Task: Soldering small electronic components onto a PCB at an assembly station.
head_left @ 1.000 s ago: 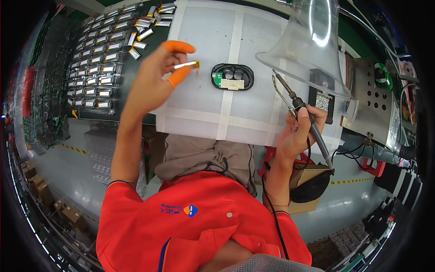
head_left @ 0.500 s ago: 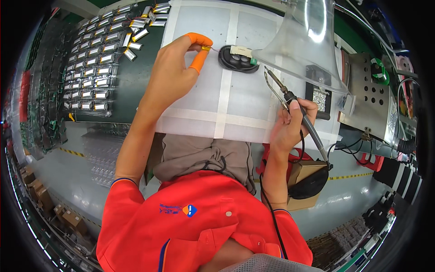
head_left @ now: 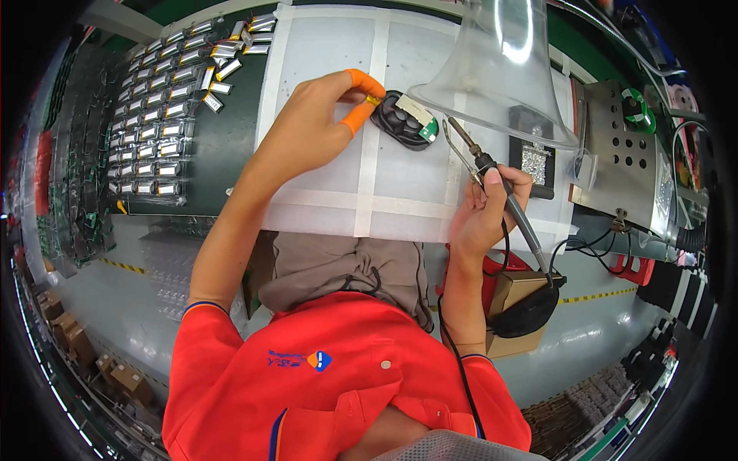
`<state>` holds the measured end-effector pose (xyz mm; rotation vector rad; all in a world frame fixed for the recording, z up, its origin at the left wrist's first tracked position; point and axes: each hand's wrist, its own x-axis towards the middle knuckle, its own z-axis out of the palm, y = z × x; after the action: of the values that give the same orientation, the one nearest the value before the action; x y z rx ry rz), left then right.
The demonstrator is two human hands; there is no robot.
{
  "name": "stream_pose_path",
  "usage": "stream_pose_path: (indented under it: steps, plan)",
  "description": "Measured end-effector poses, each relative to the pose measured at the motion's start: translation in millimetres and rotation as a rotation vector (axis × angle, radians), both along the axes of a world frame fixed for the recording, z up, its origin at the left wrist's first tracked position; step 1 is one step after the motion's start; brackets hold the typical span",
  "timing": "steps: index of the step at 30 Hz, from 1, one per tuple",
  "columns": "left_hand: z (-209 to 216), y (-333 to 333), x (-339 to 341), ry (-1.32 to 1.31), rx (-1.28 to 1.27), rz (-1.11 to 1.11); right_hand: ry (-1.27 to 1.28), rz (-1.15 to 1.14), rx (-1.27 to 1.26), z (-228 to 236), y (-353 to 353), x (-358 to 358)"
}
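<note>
My left hand (head_left: 311,123), orange finger cots on thumb and forefinger, pinches a small battery (head_left: 373,100); only its yellow end shows, the rest hidden by the fingers. Beside those fingertips a black oval holder (head_left: 393,131) lies tilted on the white work surface. It carries a pale strip (head_left: 415,111) and a small green circuit board (head_left: 429,132) at its right end. In my right hand (head_left: 490,206) is a soldering iron (head_left: 520,219) with a thin curved metal guide along it. Its tip points up-left, just right of the circuit board and apart from it.
A clear funnel-shaped hood (head_left: 500,84) hangs over the right side. Behind the iron sits a dark tray (head_left: 543,190) of small silvery bits. A perforated metal box (head_left: 615,154) stands at right. Rows of silver batteries (head_left: 167,131) cover the dark mat at left.
My left hand has moved right with the battery, up against the black holder. The holder has turned clockwise, its right end now lower. The iron stays nearly in place beside it.
</note>
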<state>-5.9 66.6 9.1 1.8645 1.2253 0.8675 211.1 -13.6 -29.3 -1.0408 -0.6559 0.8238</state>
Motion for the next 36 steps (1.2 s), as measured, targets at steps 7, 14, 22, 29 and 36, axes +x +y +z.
stream_pose_path:
  steps: [7, 14, 22, 29, 36]
  plan:
    - [13.2, -35.7, 2.5, 0.028, 0.014, 0.011, -0.07, 0.122, -0.002, 5.5, -5.8, -2.4]
    - [16.6, -58.1, 15.6, -0.192, -0.166, 0.014, -0.35, 0.382, 0.039, 6.6, -11.9, -0.4]
    - [15.3, -62.6, 21.6, -0.214, -0.273, -0.022, -0.4, 0.53, 0.028, 2.5, -9.8, -3.5]
    - [12.5, -59.7, 20.1, -0.137, -0.277, -0.135, -0.382, 0.542, -0.001, 3.6, -8.9, -4.4]
    - [6.0, -58.4, 26.4, -0.172, -0.118, -0.162, -0.392, 0.545, -0.018, 1.2, -8.6, -2.7]
